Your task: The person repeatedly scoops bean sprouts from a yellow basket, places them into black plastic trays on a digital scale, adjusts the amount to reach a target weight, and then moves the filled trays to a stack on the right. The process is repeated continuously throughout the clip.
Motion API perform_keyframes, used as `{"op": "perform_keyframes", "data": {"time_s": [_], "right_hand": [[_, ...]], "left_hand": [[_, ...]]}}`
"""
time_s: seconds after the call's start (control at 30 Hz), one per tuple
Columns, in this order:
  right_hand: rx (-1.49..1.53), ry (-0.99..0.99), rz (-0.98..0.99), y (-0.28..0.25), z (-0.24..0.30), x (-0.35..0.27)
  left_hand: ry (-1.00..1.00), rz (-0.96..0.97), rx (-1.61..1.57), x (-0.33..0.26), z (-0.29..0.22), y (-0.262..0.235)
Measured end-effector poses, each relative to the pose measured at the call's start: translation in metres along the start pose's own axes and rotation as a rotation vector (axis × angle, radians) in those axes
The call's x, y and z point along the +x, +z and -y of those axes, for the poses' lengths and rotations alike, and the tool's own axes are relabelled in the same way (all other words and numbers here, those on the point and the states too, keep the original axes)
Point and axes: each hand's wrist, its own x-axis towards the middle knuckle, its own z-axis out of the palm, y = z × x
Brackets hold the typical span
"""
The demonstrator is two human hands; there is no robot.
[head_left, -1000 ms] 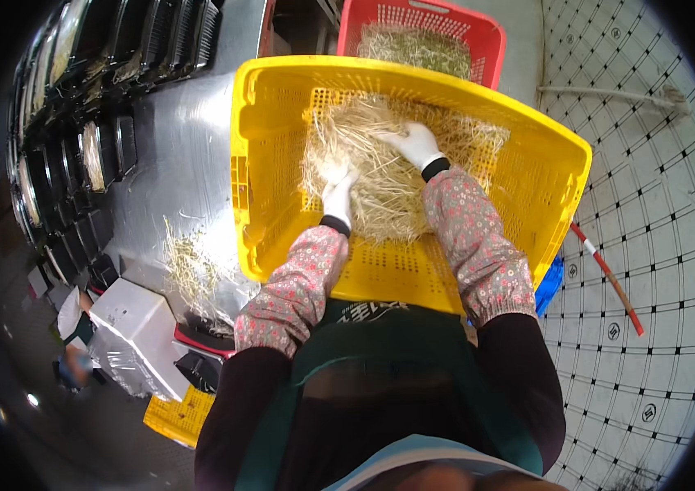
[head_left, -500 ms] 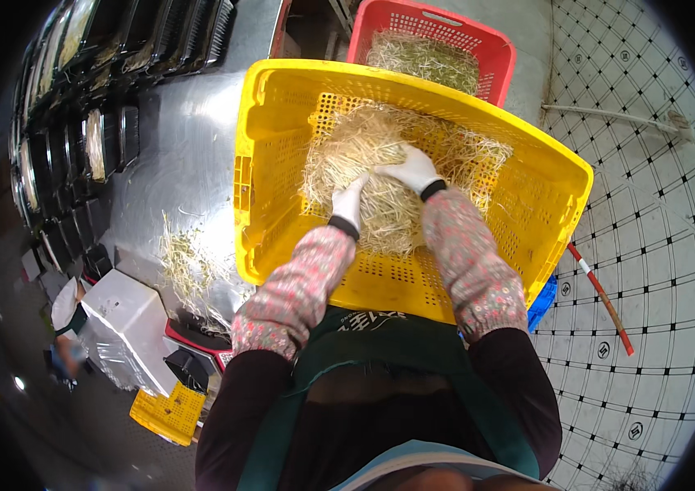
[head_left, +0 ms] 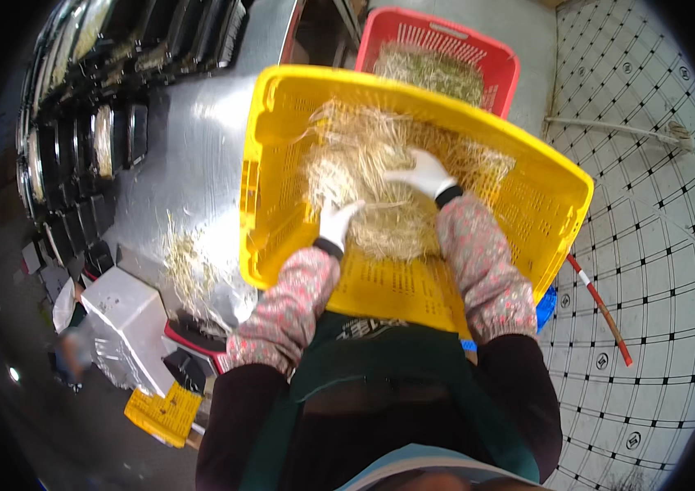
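Both my hands wear white gloves and are inside a large yellow crate [head_left: 519, 221] with perforated walls. A loose clump of pale, straw-like stems [head_left: 356, 155] is between them, resembling sprouts with tangled roots. At its near left edge is my left hand [head_left: 336, 224], its thumb stretched to the right and its fingertips partly sunk in the strands. My right hand [head_left: 424, 173] grips the clump's right side, with its thumb pointing left and its other fingers partly hidden by the stems. More flattened strands lie underneath and toward the crate's right end.
A red crate [head_left: 505, 74] holding greenish stems stands behind the yellow one. Left is a metal table [head_left: 192, 147] with scattered stems [head_left: 188, 262] and stacked black trays [head_left: 118, 139]. A white box [head_left: 130, 315] sits lower left. A red-and-white pole [head_left: 601, 309] lies on the tiled floor.
My hands have moved apart, the left toward me and the right slightly right. The clump between them has shifted and looks more raised and bunched at the far left.
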Motion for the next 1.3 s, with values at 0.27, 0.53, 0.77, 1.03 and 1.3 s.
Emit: {"op": "perform_keyframes", "data": {"time_s": [0.27, 0.53, 0.77, 1.03, 1.3], "right_hand": [[-0.014, 0.135, -0.031, -0.037, -0.026, 0.059], [-0.053, -0.069, -0.271, 0.040, 0.036, -0.026], [0.049, -0.265, -0.413, 0.026, 0.036, -0.075], [-0.282, -0.760, -0.362, 0.003, 0.214, -0.190], [-0.715, -1.236, 0.048, 0.113, 0.407, -0.257]], "left_hand": [[-0.242, -0.436, 0.125, 0.105, 0.040, -0.049], [0.000, -0.457, -0.304, 0.048, 0.045, 0.076], [-0.170, -0.307, -0.396, -0.057, -0.038, 0.091], [0.189, 0.059, -1.128, -0.166, -0.099, 0.036], [0.542, -0.082, -1.487, -0.275, -0.163, -0.087]]}}
